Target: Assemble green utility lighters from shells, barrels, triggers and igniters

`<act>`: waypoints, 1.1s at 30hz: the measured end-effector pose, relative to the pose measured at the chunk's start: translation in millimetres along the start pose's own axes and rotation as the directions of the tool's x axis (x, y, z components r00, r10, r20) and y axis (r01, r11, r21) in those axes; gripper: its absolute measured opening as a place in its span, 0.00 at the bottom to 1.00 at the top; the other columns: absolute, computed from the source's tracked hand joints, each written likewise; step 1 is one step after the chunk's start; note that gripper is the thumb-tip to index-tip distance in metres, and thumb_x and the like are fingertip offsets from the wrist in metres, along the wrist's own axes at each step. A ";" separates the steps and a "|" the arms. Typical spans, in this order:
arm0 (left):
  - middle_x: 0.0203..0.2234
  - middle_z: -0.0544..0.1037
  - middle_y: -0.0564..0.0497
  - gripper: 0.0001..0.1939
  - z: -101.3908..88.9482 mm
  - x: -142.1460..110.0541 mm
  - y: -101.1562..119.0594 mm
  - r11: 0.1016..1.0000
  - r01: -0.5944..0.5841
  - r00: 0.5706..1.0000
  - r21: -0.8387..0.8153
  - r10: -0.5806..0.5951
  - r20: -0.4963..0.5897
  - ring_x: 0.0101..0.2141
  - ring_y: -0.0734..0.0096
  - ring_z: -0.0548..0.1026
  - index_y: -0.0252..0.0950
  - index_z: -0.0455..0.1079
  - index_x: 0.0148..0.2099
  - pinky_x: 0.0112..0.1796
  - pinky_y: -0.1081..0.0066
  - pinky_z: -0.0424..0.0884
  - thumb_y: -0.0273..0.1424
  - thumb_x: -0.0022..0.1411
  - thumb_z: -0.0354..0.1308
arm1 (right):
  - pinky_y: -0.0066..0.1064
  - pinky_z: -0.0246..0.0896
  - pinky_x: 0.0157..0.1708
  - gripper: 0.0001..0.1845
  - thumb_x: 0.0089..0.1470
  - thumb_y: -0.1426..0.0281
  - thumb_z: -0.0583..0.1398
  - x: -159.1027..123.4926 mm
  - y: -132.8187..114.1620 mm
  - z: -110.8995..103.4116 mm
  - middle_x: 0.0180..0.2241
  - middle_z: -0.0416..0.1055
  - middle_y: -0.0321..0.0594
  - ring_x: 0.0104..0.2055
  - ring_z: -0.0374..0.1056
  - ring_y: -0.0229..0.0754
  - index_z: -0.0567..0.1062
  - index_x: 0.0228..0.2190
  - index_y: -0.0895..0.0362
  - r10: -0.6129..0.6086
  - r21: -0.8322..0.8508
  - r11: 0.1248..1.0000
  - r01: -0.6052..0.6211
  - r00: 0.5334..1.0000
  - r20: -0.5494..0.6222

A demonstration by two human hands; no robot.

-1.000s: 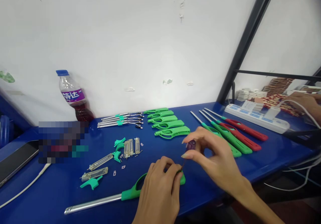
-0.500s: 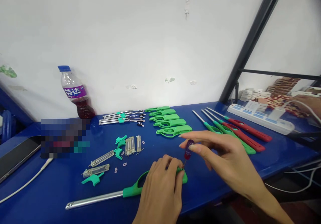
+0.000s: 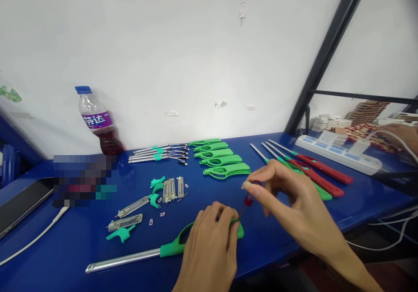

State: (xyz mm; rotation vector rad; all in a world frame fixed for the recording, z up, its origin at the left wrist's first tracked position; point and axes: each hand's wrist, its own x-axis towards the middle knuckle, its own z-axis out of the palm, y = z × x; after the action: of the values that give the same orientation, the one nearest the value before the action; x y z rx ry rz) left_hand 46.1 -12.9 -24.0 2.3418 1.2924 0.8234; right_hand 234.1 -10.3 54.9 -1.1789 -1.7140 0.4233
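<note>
My left hand point(image 3: 210, 244) is closed over the handle of a green long-necked lighter point(image 3: 171, 249), pressing it on the blue table; its metal tube points left. Between thumb and forefinger, my right hand point(image 3: 287, 207) pinches a small screwdriver point(image 3: 249, 199) with a dark purple-red handle. The screwdriver leans to the right, its thin tip at the lighter's upper edge near the handle's end. Left of my hands lie clear fuel tanks point(image 3: 133, 207), teal triggers point(image 3: 121, 234) and tiny pale pieces point(image 3: 162, 214). What is under my left palm is hidden.
Green handle shells point(image 3: 227, 170) and metal tubes with wires point(image 3: 146, 157) lie in rows near the wall. Assembled lighters point(image 3: 321, 181), red and green, lie right, beside a white power strip point(image 3: 339, 154). A bottle point(image 3: 98, 122) and a phone point(image 3: 24, 202) are left. Another person's hand point(image 3: 403, 135) shows far right.
The screwdriver's handle has tipped to the right and my right fingers have shifted around it, the forefinger now bent. My left hand and the lighter have stayed in place.
</note>
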 end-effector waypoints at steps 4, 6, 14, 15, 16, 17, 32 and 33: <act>0.43 0.76 0.52 0.12 0.2 -0.9 -0.5 1.000 -0.008 1.000 0.005 0.008 0.001 0.41 0.57 0.78 0.45 0.68 0.48 0.47 0.52 0.71 0.27 0.77 0.45 | 0.28 0.64 0.21 0.14 0.65 0.57 0.67 1.4 -0.7 2.2 0.34 0.78 0.36 0.26 0.70 0.36 0.72 0.34 0.51 0.007 0.075 0.997 -0.008 1.000 0.008; 0.43 0.76 0.52 0.12 0.0 -0.9 -0.5 1.000 -0.010 1.000 0.006 0.010 0.001 0.41 0.57 0.78 0.45 0.69 0.48 0.47 0.52 0.72 0.27 0.77 0.45 | 0.28 0.64 0.22 0.15 0.65 0.57 0.67 1.7 -2.5 3.5 0.32 0.77 0.34 0.25 0.70 0.36 0.71 0.32 0.51 0.000 0.090 0.996 -0.001 1.000 0.014; 0.44 0.77 0.51 0.12 2.4 -0.9 -1.1 0.999 -0.013 1.000 0.031 0.014 -0.015 0.42 0.56 0.78 0.45 0.70 0.50 0.46 0.52 0.72 0.28 0.77 0.46 | 0.27 0.62 0.24 0.06 0.66 0.62 0.66 3.5 -3.9 7.7 0.31 0.72 0.29 0.26 0.69 0.34 0.75 0.40 0.48 -0.062 0.054 0.997 0.060 0.997 0.038; 0.44 0.77 0.51 0.12 2.7 -0.9 -1.2 0.999 -0.013 1.000 0.034 0.013 -0.018 0.42 0.56 0.78 0.45 0.70 0.50 0.45 0.53 0.72 0.28 0.77 0.46 | 0.27 0.62 0.24 0.04 0.66 0.64 0.66 4.6 -4.2 7.6 0.32 0.73 0.29 0.26 0.68 0.33 0.77 0.42 0.47 -0.087 0.046 0.995 0.084 0.995 0.054; 0.44 0.77 0.51 0.13 2.7 -0.8 -1.2 0.999 -0.012 1.000 0.039 0.012 -0.021 0.42 0.56 0.78 0.45 0.70 0.50 0.45 0.53 0.72 0.27 0.77 0.45 | 0.27 0.62 0.24 0.03 0.67 0.65 0.66 5.6 -4.6 7.4 0.32 0.74 0.29 0.25 0.67 0.33 0.79 0.43 0.46 -0.116 0.035 0.993 0.114 0.991 0.066; 0.44 0.78 0.51 0.13 2.6 -0.6 -1.0 0.999 -0.011 1.000 0.043 0.012 -0.022 0.42 0.56 0.78 0.45 0.71 0.50 0.45 0.53 0.73 0.27 0.77 0.45 | 0.27 0.61 0.24 0.02 0.67 0.65 0.65 6.4 -5.3 7.2 0.31 0.74 0.29 0.24 0.65 0.33 0.80 0.41 0.46 -0.146 0.022 0.989 0.145 0.987 0.072; 0.48 0.79 0.46 0.17 1.0 -0.7 4.7 0.995 0.011 1.000 0.098 -0.010 -0.008 0.47 0.50 0.79 0.42 0.74 0.50 0.51 0.44 0.74 0.28 0.77 0.43 | 0.30 0.54 0.20 0.05 0.61 0.66 0.70 2.3 -3.0 17.2 0.24 0.70 0.31 0.20 0.58 0.34 0.82 0.31 0.50 -0.239 -0.053 0.971 0.234 0.963 -0.128; 0.48 0.79 0.46 0.17 1.0 -0.6 4.5 0.995 0.010 1.000 0.099 -0.009 -0.005 0.47 0.50 0.79 0.42 0.74 0.49 0.51 0.43 0.74 0.28 0.77 0.43 | 0.30 0.55 0.20 0.06 0.61 0.66 0.70 2.5 -3.4 17.4 0.24 0.70 0.31 0.21 0.59 0.34 0.82 0.31 0.50 -0.231 -0.055 0.973 0.226 0.965 -0.127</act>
State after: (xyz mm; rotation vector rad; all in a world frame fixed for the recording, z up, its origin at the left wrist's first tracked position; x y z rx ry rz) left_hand 49.4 -15.8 -22.5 2.4086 1.3747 0.7793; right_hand 217.3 -5.9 50.5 -0.9990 -1.7245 0.1665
